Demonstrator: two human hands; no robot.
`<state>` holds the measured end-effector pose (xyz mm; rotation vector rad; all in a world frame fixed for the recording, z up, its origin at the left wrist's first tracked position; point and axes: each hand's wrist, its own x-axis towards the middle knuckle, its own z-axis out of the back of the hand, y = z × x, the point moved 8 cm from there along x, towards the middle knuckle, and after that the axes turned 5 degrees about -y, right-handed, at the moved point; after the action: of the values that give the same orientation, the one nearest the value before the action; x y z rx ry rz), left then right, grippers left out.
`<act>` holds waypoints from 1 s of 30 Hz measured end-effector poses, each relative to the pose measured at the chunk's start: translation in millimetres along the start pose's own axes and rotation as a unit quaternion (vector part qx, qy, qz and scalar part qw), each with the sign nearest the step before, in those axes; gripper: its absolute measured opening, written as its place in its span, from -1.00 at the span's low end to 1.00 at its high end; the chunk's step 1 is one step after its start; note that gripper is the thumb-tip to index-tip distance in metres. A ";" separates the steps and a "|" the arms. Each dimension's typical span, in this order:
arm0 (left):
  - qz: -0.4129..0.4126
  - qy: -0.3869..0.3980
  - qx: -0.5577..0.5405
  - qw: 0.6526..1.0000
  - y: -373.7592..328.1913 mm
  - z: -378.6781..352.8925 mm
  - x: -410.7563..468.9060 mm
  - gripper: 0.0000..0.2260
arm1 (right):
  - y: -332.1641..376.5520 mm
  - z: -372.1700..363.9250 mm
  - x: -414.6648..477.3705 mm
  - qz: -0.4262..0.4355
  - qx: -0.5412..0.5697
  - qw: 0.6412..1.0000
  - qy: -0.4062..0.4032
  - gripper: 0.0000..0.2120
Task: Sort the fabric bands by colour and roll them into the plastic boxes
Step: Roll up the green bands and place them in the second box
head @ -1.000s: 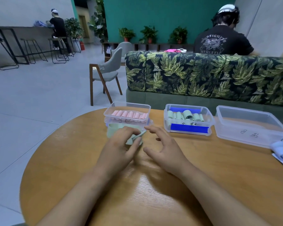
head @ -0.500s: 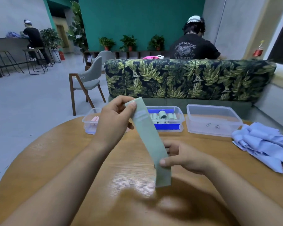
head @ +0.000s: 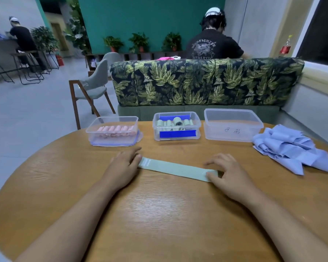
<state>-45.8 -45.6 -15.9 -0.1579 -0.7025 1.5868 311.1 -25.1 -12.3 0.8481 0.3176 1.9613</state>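
Note:
A pale green fabric band [head: 175,168] lies flat and stretched out across the round wooden table [head: 159,214]. My left hand [head: 124,166] presses its left end with straight fingers. My right hand [head: 226,172] rests on its right end, thumb and fingertips on the cloth. Behind stand three clear plastic boxes: the left box [head: 112,138] holds pink rolls, the middle box [head: 176,134] with blue tape holds green rolls, and the right box [head: 233,125] holds no bands. A heap of light blue bands [head: 290,148] lies at the far right.
A sofa with a leaf pattern [head: 206,82] backs against the table's far edge. A grey chair [head: 92,91] stands to the left of it. One person sits behind the sofa and another at a counter at the far left.
One second ago both hands picked the green band up in front of the pink box. Half a second ago they held it raised. Now it lies flat between both hands.

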 end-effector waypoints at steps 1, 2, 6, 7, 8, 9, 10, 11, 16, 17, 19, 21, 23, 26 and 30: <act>-0.008 0.019 0.015 1.000 -2.3 -3.9 -0.2 -0.64 | 7.8 -2.4 -2.6 0.035 0.001 0.999 0.024 -0.71; -0.012 0.023 0.019 0.999 -4.9 -4.2 -2.0 -0.65 | 12.1 -6.5 -4.4 0.055 0.004 0.997 0.057 -0.65; 0.054 -0.041 -0.150 0.986 -1.3 12.7 -17.9 -0.61 | -2.2 -4.8 1.1 0.050 -0.095 0.994 -0.003 -0.50; 0.064 -0.045 -0.194 0.978 -1.7 16.5 -23.5 -0.54 | -8.4 2.8 3.2 0.025 -0.128 0.990 -0.052 -0.52; 0.064 -0.038 -0.209 0.975 -4.8 19.2 -29.4 -0.49 | -13.0 7.7 2.9 -0.001 -0.139 0.987 -0.077 -0.56; 0.058 -0.024 -0.209 0.976 -7.9 19.2 -34.5 -0.48 | -15.6 8.4 1.7 -0.016 -0.134 0.987 -0.082 -0.63; 0.051 -0.010 -0.201 0.978 -11.3 18.0 -38.6 -0.50 | -16.3 5.7 0.5 -0.019 -0.123 0.990 -0.071 -0.70; 0.046 0.000 -0.193 0.980 -13.5 15.9 -41.5 -0.53 | -15.6 1.6 -1.0 -0.012 -0.117 0.992 -0.055 -0.75; -0.030 0.039 -0.118 0.992 -27.0 7.1 -56.0 -0.72 | -8.3 -14.3 -6.2 0.013 -0.130 0.991 -0.001 -0.83; -0.049 0.047 -0.097 0.993 -30.9 5.7 -59.3 -0.76 | -7.1 -17.1 -7.5 0.017 -0.133 0.991 0.008 -0.83; -0.089 0.054 -0.046 0.994 -40.5 2.0 -68.2 -0.78 | -3.7 -20.3 -13.4 0.023 -0.125 0.992 0.014 -0.82; -0.122 0.051 0.002 0.991 -52.4 -2.6 -79.8 -0.81 | 0.5 -21.1 -20.4 0.026 -0.114 0.993 0.012 -0.81; -0.155 0.048 0.038 0.986 -65.2 -6.6 -93.2 -0.85 | 6.3 -20.5 -28.6 0.024 -0.106 0.994 0.012 -0.80; -0.178 0.032 0.049 0.982 -76.0 -8.7 -113.6 -0.84 | 19.3 -18.7 -44.2 0.031 -0.105 0.994 0.010 -0.80; -0.203 0.035 0.022 0.978 -86.5 -9.0 -137.2 -0.81 | 41.4 -17.2 -70.7 0.047 -0.089 0.995 0.018 -0.80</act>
<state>54.7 -173.2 -19.4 -0.0332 -0.5993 1.1994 294.3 -104.4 -33.2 0.7245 0.1242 2.0590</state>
